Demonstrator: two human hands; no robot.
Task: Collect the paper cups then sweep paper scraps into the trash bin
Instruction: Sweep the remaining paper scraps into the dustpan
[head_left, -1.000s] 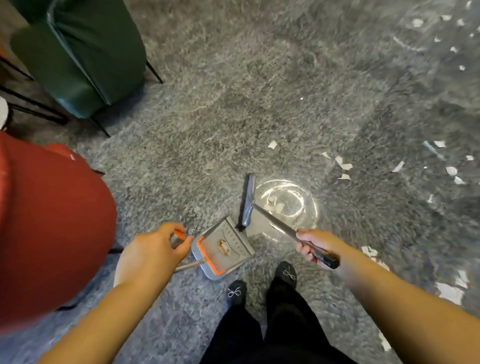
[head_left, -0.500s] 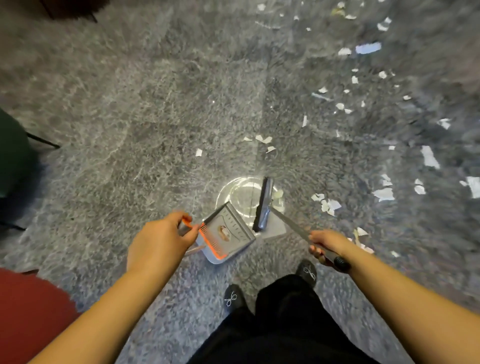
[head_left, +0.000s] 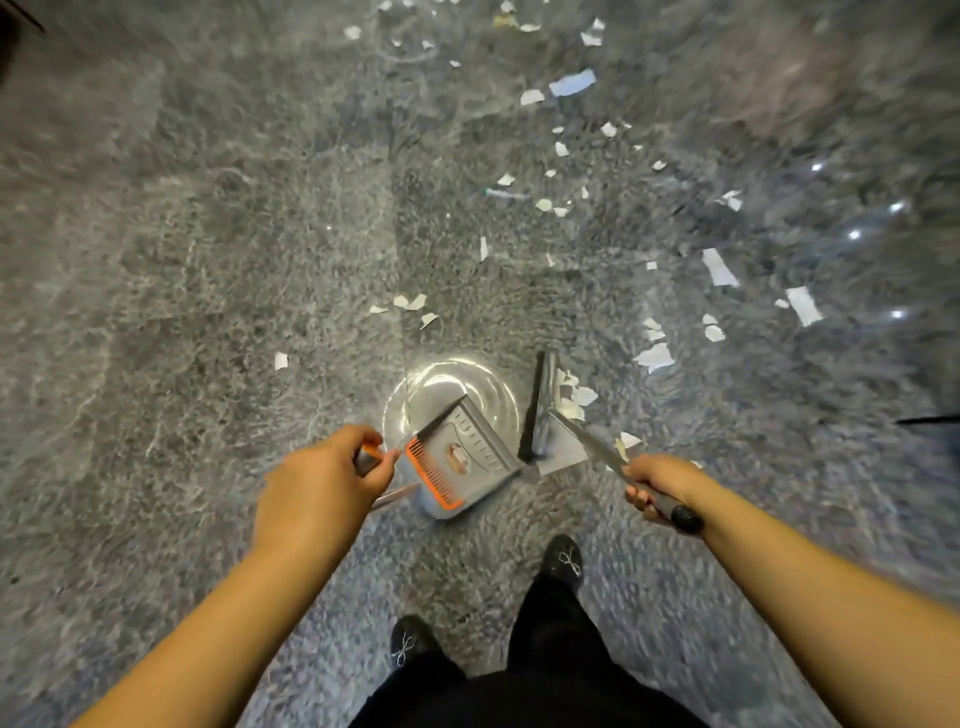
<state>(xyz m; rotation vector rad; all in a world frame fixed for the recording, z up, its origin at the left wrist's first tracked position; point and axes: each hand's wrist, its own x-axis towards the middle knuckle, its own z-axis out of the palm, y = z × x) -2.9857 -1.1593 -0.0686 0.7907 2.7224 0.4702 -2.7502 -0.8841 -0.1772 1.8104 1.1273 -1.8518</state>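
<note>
Since a second ago the view has swung off the red and green chairs, and the black-bristled broom head (head_left: 540, 410) has crossed from left of the grey dustpan with an orange comb edge (head_left: 460, 460) to its right. The left hand (head_left: 324, 480) grips the dustpan's handle; the right hand (head_left: 660, 486) is closed round the broom's metal handle (head_left: 597, 447). White torn paper scraps (head_left: 571, 397) lie just beside the bristles, with more scattered far across the grey marbled floor (head_left: 208, 260).

Sweeping seems under way: short strokes leftward would bring the near pile to the pan, whose lip should sit flat. Open floor lies ahead and left; black shoes (head_left: 563, 558) stand close behind. No trash bin or cups are visible.
</note>
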